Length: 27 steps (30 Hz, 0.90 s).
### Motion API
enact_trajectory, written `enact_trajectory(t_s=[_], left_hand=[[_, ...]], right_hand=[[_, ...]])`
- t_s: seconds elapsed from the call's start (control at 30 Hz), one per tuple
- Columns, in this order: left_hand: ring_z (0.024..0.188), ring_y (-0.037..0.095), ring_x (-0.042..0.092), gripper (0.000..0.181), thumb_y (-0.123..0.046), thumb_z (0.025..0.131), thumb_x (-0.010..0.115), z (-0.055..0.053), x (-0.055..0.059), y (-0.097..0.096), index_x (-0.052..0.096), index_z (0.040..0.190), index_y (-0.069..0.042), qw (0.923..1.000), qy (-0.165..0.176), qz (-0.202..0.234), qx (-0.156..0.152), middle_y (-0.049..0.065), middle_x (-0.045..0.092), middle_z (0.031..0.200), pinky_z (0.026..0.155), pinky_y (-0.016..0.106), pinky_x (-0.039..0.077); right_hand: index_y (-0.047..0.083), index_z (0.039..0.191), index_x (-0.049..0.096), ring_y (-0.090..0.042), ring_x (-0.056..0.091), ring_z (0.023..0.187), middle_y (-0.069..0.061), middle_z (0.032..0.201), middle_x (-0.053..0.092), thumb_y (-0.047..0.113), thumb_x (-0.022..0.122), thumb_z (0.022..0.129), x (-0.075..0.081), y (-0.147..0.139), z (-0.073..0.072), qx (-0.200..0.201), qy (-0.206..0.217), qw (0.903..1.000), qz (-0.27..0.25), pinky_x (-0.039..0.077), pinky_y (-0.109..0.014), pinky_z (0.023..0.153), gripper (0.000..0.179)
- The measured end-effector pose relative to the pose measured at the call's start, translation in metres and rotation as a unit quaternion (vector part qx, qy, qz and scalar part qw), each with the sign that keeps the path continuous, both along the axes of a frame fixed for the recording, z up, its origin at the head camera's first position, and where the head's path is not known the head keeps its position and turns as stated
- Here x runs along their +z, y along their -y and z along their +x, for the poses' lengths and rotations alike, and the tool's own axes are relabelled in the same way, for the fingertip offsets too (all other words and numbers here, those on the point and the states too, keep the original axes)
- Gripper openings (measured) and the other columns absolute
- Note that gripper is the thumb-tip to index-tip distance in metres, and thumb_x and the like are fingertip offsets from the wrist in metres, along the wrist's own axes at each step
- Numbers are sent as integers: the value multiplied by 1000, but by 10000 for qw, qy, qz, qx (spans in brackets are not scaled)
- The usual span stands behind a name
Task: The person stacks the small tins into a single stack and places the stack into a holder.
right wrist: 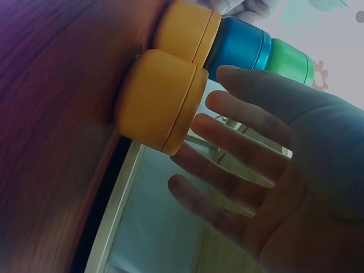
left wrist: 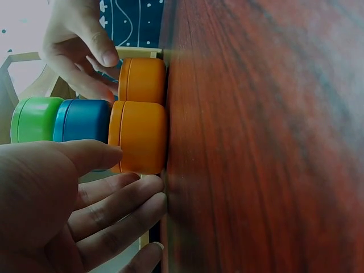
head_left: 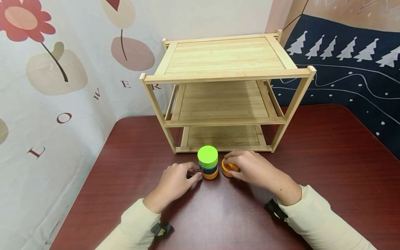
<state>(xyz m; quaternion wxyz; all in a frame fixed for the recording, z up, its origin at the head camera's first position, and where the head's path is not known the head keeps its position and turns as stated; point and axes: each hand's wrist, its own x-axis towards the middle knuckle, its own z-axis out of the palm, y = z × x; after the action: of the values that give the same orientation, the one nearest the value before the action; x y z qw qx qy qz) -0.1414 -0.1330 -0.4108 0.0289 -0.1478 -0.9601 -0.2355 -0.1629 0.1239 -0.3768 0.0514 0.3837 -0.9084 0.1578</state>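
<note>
Three small round lidded containers are stacked on the table: a green one on top, a blue one in the middle, an orange one at the bottom. Beside the stack, to the right, a second orange container stands on the table. My left hand is at the stack's left side, thumb by the bottom container's lid, fingers loosely extended; whether it touches is unclear. My right hand hovers at the separate orange container, its fingers spread near the lid and not gripping it.
Directly behind the containers stands a three-tier wooden shelf on the dark red table. A patterned cloth with a flower hangs to the left, and a dark cloth with white trees hangs to the right.
</note>
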Motion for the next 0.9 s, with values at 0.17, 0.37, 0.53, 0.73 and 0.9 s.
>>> enact_trajectory(t_s=[0.17,0.37,0.53,0.73,0.9], left_hand=[[84,14,74,11,-35,88,75,0,0,0,76,94,-26,10000,22,-8,11,-16,76,83,72,40,54],[84,13,74,11,-35,88,75,-1,0,0,76,94,-26,10000,20,-18,15,-15,76,83,72,40,54],[83,12,73,11,-35,88,75,0,-1,0,76,94,-26,10000,11,0,0,-15,76,83,72,39,54],[83,12,74,12,-35,88,75,0,-1,0,76,95,-25,10000,22,-8,-1,-15,76,83,73,40,54],[83,14,74,12,-35,88,75,0,1,0,76,96,-25,10000,-12,-36,8,-13,76,84,72,41,54]], right_hand=[[10,101,76,-20,71,99,-4,111,73,13,81,82,0,0,0,34,-25,9999,141,57,-35,79,20],[10,101,77,-22,70,100,-6,111,73,10,82,80,-1,-1,0,111,-90,9996,242,57,-37,81,21],[9,102,77,-23,69,102,-6,112,73,7,82,79,-1,-1,-1,116,-63,9995,278,57,-38,82,24],[8,102,76,-25,68,103,-8,111,73,4,83,76,-2,-1,-1,147,-86,9996,218,56,-38,84,27],[7,104,76,-25,67,105,-8,111,72,5,84,75,-3,-1,-1,189,-208,9994,216,56,-39,87,30]])
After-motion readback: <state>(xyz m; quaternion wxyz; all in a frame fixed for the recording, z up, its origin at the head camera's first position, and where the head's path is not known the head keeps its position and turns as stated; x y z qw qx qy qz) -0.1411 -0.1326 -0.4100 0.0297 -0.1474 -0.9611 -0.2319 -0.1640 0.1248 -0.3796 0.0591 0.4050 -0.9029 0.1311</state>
